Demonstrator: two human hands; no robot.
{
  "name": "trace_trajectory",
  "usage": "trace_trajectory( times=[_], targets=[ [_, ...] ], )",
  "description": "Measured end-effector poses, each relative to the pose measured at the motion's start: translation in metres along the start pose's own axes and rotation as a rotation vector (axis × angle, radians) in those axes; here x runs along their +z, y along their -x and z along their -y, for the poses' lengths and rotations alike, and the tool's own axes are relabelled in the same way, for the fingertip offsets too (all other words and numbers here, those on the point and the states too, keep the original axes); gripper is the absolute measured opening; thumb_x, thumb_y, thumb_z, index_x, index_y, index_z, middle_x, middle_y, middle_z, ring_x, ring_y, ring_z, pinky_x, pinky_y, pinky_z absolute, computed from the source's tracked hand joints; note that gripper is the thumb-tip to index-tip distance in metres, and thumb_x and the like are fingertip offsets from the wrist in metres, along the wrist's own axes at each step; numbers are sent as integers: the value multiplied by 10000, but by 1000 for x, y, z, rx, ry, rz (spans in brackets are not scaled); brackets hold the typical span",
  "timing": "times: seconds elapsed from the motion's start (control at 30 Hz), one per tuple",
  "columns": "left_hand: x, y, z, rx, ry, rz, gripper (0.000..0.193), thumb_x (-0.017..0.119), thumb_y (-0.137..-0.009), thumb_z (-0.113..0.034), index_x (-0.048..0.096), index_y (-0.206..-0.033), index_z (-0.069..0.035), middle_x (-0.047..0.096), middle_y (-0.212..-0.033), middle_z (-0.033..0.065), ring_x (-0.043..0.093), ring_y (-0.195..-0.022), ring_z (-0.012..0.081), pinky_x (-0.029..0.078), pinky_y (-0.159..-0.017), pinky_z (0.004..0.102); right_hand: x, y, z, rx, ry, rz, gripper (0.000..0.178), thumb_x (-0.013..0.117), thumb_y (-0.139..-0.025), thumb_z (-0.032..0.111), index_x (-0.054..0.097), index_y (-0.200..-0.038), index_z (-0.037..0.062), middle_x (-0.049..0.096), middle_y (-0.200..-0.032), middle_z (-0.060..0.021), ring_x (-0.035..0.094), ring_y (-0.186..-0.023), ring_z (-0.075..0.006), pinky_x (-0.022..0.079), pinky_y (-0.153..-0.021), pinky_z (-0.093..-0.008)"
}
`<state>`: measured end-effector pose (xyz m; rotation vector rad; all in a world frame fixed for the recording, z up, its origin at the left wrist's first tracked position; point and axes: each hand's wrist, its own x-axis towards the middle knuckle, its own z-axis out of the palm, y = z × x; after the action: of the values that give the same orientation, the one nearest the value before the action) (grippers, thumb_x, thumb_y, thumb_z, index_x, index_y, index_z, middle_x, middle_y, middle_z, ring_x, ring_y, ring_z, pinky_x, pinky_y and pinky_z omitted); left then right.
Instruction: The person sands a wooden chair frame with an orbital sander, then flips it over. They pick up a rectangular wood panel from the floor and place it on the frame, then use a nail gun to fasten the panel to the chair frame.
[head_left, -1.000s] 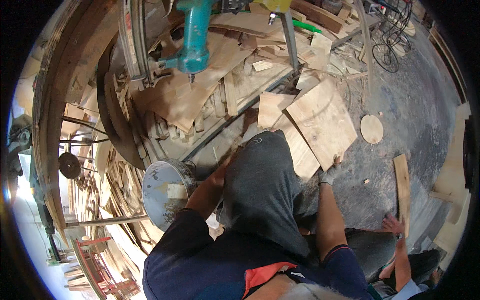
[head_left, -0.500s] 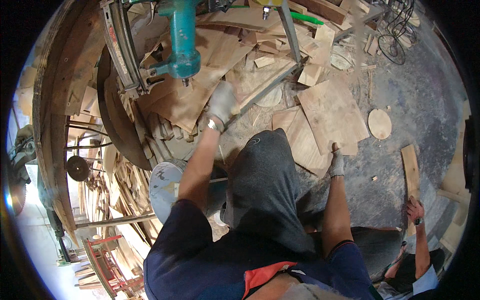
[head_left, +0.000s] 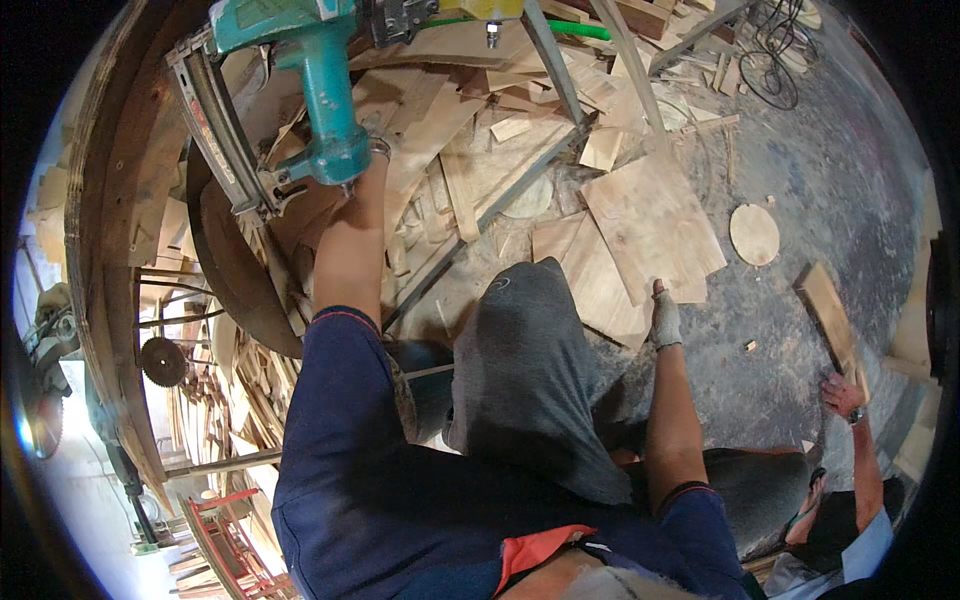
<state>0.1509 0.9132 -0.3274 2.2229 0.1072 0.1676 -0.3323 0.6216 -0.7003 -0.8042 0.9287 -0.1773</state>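
Note:
My left arm stretches forward over the heap of wood. Its hand is hidden behind a teal nail gun in the upper left, so I cannot see its fingers or whether they touch anything. A band shows at that wrist. In a pale glove with bare fingertips, my right hand grips the near edge of a square plywood sheet, thumb along the top. Beneath this sheet, more plywood pieces lie on the floor. A narrow wood strip rests among the scraps ahead.
A round wood disc lies on the grey floor to the right. At the lower right, another person's hand holds a wooden board. A dark metal bar crosses the scraps. Black cable coils at the far right.
My left hand has moved forward and left, from the scraps to behind the nail gun. My right hand stays on the plywood sheet. The other person's board has shifted and tilted.

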Motion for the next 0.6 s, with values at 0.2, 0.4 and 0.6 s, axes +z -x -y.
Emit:
trace_trajectory(
  times=[0.2,0.4,0.6],
  targets=[
    [-20,75,31,-102,421,-5,526,497,-1009,-435,585,-1337,-33,642,-1317,112,600,-1214,270,467,-1065,421,7,12,16,122,-77,-31,823,655,-939,595,501,-1457,-26,533,-1476,-164,492,-1351,-276,388,-1121,-372],
    [-70,225,60,-2,578,99,463,459,-1049,-356,551,-1377,-42,609,-1392,118,574,-1282,298,453,-1115,486,2,19,17,167,-525,262,736,650,-963,522,487,-1445,-10,606,-1404,-174,626,-1225,-348,517,-1050,-487],
    [-61,265,61,-482,1144,49,450,530,-1036,-307,527,-1382,-19,617,-1372,161,623,-1222,323,491,-1063,502,7,23,26,106,-455,213,713,666,-959,501,497,-1437,-1,606,-1402,-173,613,-1245,-330,510,-1055,-478]
  ],
)
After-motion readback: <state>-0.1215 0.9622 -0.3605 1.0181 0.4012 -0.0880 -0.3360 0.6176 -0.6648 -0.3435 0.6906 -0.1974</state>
